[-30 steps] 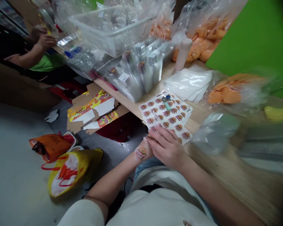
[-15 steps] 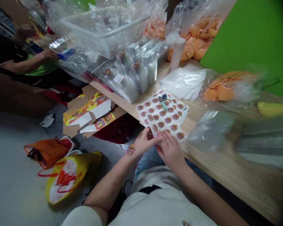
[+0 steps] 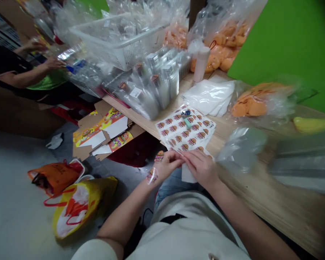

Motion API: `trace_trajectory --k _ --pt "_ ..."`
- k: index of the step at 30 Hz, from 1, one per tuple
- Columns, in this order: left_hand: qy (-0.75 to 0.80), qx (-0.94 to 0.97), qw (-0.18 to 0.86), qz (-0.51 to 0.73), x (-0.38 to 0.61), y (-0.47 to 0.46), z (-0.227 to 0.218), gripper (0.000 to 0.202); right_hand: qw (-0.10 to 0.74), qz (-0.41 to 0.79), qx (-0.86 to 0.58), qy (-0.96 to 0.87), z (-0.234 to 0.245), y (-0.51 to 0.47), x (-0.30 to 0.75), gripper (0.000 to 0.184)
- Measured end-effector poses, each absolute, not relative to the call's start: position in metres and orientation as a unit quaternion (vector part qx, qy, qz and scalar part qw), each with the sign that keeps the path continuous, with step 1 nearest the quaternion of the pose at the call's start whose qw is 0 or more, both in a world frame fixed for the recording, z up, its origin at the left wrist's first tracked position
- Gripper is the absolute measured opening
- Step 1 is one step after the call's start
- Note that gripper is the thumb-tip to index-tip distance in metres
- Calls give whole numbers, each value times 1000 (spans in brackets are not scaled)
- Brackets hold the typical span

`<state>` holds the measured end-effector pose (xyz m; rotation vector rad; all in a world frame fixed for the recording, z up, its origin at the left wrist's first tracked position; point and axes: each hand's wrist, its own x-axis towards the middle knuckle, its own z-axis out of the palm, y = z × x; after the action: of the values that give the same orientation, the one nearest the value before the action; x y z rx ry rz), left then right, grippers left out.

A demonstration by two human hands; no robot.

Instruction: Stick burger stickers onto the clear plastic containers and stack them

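- Our sticker sheet lies along the near edge of the table; a careless pull could drag it over that edge.
- Our left hand has thumb and index finger drawn together at the sheet's near side; we cannot tell whether anything is pinched there.
- Our right hand keeps its fingers side by side, bent over the sheet's near side; their grip is hidden from us.
- A white flap hangs past the table's near edge below that hand; snagging could crease it.
- 2 burger stickers sit on our left wrist and hand; rubbing the table's edge could crumple them.
- The small charm atop the sheet could slide if the paper jerks.
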<state>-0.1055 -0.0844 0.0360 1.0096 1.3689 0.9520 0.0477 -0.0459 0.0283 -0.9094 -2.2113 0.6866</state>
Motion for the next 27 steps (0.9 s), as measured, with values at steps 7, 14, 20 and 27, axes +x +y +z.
trace_trajectory --k 7,14,20,27 --pt "527 291 646 470 -96 -83 33 36 399 395 -519 -645 28 -29 54 34" --pt "550 255 620 498 -100 -80 33 36 406 102 -285 -862 43 -68 49 34" --pt "526 229 636 516 -101 -80 29 38 347 193 -307 -865 41 -69 54 47" --pt "496 219 651 531 -103 -84 37 41 228 105 -409 -877 23 -69 54 60"
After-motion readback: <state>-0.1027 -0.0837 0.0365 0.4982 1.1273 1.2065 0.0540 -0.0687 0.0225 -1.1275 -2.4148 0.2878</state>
